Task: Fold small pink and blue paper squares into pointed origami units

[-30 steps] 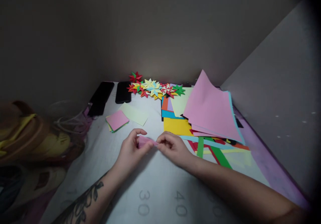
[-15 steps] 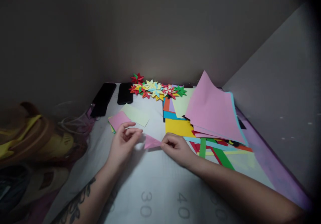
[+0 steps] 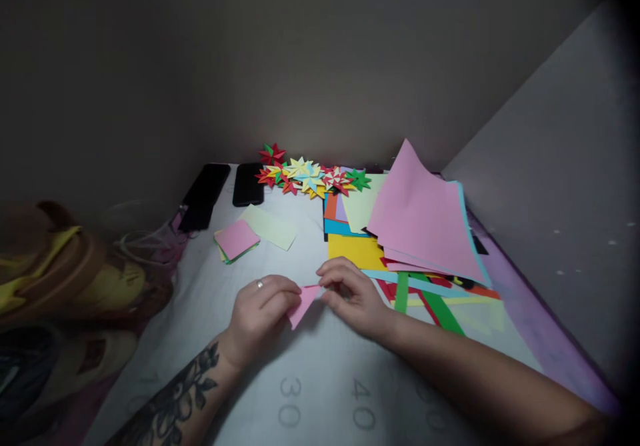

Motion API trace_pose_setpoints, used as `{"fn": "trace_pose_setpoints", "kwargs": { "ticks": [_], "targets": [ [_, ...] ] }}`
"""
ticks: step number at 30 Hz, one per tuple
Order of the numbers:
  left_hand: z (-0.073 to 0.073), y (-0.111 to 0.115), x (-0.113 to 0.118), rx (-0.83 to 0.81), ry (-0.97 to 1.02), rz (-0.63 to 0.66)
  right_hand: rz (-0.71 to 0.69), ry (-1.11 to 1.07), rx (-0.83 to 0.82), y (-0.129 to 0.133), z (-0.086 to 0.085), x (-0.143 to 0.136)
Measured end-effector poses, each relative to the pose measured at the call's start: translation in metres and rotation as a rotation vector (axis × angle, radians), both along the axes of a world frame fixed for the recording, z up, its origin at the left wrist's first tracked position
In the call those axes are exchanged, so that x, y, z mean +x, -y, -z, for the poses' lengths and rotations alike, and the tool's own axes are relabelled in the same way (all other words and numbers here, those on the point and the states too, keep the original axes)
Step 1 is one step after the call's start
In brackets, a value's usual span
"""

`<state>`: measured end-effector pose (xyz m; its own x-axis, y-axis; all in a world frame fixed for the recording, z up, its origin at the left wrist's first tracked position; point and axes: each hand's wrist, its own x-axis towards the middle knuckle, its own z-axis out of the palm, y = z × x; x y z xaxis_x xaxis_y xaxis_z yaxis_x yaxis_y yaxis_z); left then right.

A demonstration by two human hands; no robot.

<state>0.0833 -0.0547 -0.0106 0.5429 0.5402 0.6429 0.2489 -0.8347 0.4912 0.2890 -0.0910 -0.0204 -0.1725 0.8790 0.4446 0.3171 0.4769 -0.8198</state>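
Observation:
A small folded piece of pink paper (image 3: 303, 306) is pinched between the thumb and fingers of my left hand (image 3: 263, 309), above the white table. One corner of the paper points down toward me, and its upper edge runs right. My right hand (image 3: 353, 296) is at that right end, fingers curled and thumb apart from them. The paper's tip reaches the gap between them; whether it touches a fingertip is hard to see. Left of the hands lies a small stack of square papers (image 3: 238, 239), pink on top, beside a pale green paper strip (image 3: 273, 227).
Folded paper stars (image 3: 310, 176) in several colours are heaped at the back. Two black phones (image 3: 249, 185) lie left of them. Large pink sheets (image 3: 425, 219), a yellow sheet (image 3: 353, 251) and green strips (image 3: 443, 313) cover the right side. A grey wall stands behind.
My left hand has moved down and right and closed on the pink paper. The paper has turned, its corner now pointing down. My right hand's fingers have loosened from its tip.

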Motion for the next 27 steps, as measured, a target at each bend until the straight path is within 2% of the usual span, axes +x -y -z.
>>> {"fn": "trace_pose_setpoints", "kwargs": {
  "ticks": [2, 6, 12, 16, 20, 25, 27],
  "targets": [
    [0.0, -0.001, -0.002, 0.132, -0.02, 0.025, -0.038, 0.012, 0.013, 0.001, -0.001, 0.001],
    [-0.004, -0.002, -0.001, 0.26, -0.068, 0.055, -0.072, 0.035, -0.023, 0.003, -0.002, 0.0],
    [-0.011, -0.002, 0.0, 0.278, -0.069, 0.052, -0.116, 0.054, 0.005, 0.004, -0.001, -0.001],
    [-0.009, -0.001, -0.001, 0.274, -0.075, 0.091, -0.13, 0.059, -0.03, 0.005, -0.002, -0.001],
    [-0.001, 0.001, 0.001, 0.056, -0.024, 0.052, -0.105, 0.046, -0.062, 0.005, -0.004, -0.001],
    [0.003, 0.006, 0.012, -0.462, -0.054, -0.181, -0.032, 0.03, -0.046, 0.003, -0.004, -0.001],
    [0.003, 0.007, 0.016, -0.608, -0.063, -0.242, -0.009, 0.022, -0.063, 0.001, -0.003, -0.001]
  ]
}}
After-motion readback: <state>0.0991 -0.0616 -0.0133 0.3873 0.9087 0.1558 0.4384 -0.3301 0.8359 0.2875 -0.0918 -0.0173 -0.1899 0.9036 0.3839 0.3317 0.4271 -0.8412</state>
